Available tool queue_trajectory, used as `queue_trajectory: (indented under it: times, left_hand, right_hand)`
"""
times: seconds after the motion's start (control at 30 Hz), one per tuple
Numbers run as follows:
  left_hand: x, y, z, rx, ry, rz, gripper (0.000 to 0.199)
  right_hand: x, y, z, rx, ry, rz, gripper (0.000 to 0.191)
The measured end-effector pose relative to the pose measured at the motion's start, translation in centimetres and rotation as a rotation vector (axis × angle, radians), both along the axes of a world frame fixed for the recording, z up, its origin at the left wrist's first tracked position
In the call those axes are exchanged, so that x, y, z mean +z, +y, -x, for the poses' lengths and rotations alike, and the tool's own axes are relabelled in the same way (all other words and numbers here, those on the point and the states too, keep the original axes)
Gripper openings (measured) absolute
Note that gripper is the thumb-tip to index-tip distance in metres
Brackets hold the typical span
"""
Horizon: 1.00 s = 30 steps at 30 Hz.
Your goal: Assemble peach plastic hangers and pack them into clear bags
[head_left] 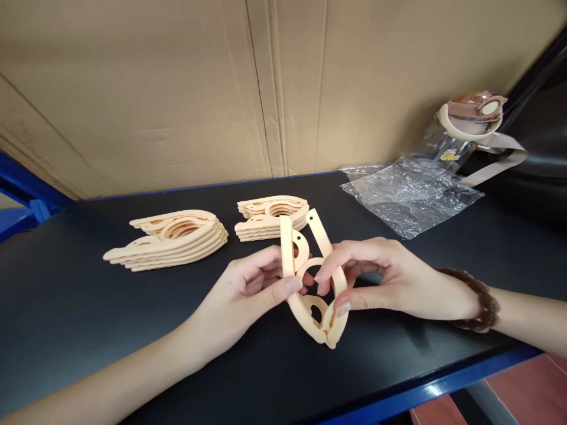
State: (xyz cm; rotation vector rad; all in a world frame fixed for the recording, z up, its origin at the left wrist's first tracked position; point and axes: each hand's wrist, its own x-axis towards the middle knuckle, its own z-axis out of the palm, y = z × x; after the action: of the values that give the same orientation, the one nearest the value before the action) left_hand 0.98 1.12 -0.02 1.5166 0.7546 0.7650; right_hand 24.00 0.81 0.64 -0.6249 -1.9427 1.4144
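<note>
Between my two hands is a beige plastic folding hanger (pixel 335 282), its two arms folded upward into a narrow V with the joint at the bottom. My left hand (pixel 250 295) pinches the left arm between thumb and fingers. On the other arm, my right hand (pixel 381 277) has its thumb low and its fingers over the outer edge. Some fingertips are hidden behind the hanger. Just behind it lies a small stack of folded hangers (pixel 270 221). A second stack of folded hangers (pixel 177 242) rests farther left.
The black tabletop (pixel 230 378) has a blue front edge. A crumpled clear plastic bag (pixel 407 198) lies at the back right, partly in front of a clear bottle (pixel 469 127) with a brown lid and strap. Cardboard (pixel 177 88) stands along the back.
</note>
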Motion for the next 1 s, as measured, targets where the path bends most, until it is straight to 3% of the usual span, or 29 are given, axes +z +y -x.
queue_trajectory:
  times: [0.13,0.3,0.4,0.57,0.7,0.8,0.9,1.0]
  left_hand:
    - [-0.1,-0.2,0.1,0.035,0.015,-0.019,0.010]
    - [-0.2,-0.1,0.2,0.190,0.020,-0.015,0.025]
    - [-0.1,0.1,0.3,0.198,0.105,-0.054,0.019]
    - [-0.4,0.5,0.6,0.237,0.347,-0.353,0.006]
    - [-0.8,0.3,1.1,0.243,0.499,-0.678,0.025]
    - [-0.9,0.3,1.4,0.174,0.602,-0.877,0.017]
    - [-0.9,0.6,1.5,0.115,0.650,-0.975,0.013]
    - [-1.0,1.0,1.5,0.136,0.702,-1.001,0.017]
  right_hand:
    - [0.2,-0.3,-0.1,0.025,-0.006,-0.066,0.025]
    - [0.7,-0.5,-0.7,0.007,-0.140,-0.307,0.020]
    - [0.5,-0.2,-0.6,0.093,-0.229,-0.391,0.020]
    - [0.1,0.3,-0.4,0.243,-0.398,-0.499,0.024]
    - [0.3,0.8,-0.8,0.233,-0.516,-0.560,0.026]
    - [0.8,1.1,-1.3,0.194,-0.618,-0.626,0.018]
    - [1.5,1.3,-1.7,0.189,-0.718,-0.624,0.013]
    - [2.0,1.4,-2.2,0.172,-0.750,-0.587,0.012]
